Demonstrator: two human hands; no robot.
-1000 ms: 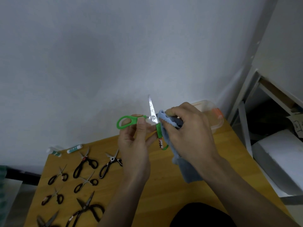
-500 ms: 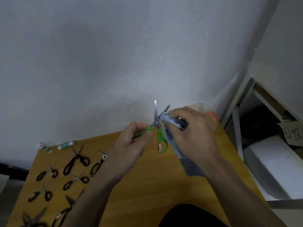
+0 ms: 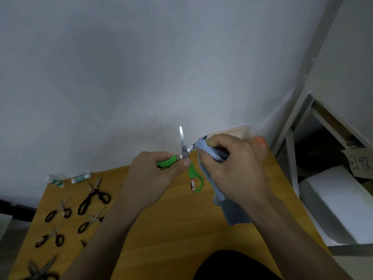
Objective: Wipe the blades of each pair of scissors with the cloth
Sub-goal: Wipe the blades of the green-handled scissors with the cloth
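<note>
Handwritten dark characters stand on a brown cardboard piece (image 3: 361,162) inside the grey metal shelf (image 3: 302,110) beyond the right edge of the wooden table (image 3: 161,229); the first resembles "回". The white label (image 3: 192,185) on the green-handled scissors (image 3: 193,174) carries unreadable marks.

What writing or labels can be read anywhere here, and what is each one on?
"回收": handwritten characters on the cardboard sign at the right edge; the second is cut off by the frame, so this is a likely reading.
White sticker on the green scissors: a dark mark, too blurred to read.
Glue stick by the wall: green printed label, too small to read.
Second tube beside it: print unreadable.
</note>
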